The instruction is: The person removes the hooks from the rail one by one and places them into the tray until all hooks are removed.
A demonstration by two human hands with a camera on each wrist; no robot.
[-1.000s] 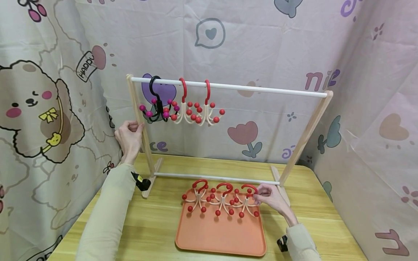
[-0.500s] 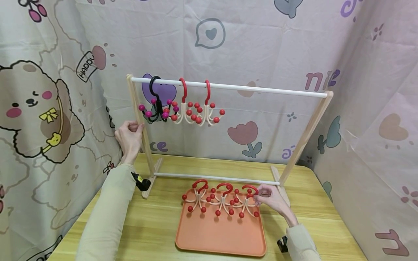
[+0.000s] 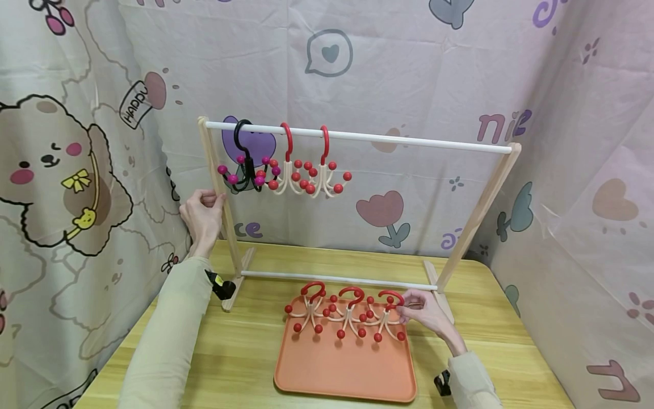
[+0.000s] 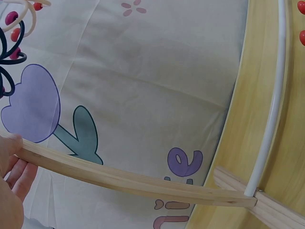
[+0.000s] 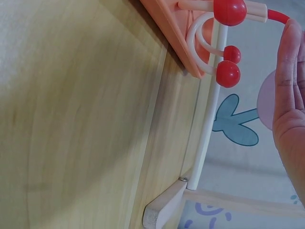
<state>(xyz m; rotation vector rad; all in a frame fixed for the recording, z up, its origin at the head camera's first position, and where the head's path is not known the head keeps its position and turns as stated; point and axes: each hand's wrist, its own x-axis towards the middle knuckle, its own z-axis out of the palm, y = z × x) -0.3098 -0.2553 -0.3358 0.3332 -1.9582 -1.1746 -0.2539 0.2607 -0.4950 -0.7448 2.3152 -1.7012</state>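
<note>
My left hand (image 3: 203, 218) grips the left wooden post (image 3: 231, 227) of a clothes rack, thumb and fingers about it at mid-height. In the left wrist view the fingertips (image 4: 24, 176) lie along that post. My right hand (image 3: 423, 309) pinches the red hook of the rightmost claw hanger (image 3: 385, 318), cream-armed with red ball tips, on the orange tray (image 3: 344, 369). Beside it lie a middle hanger (image 3: 348, 315) and a left hanger (image 3: 310, 312) alike. Part of the right fingers is cut off in the right wrist view.
A black hanger (image 3: 248, 165) with magenta balls and two cream-and-red hangers, one the inner hanger (image 3: 323, 173), hang from the white top rail (image 3: 409, 140), toward its left. A white lower bar (image 3: 337, 278) runs behind the tray. The right post (image 3: 477, 218) leans outward.
</note>
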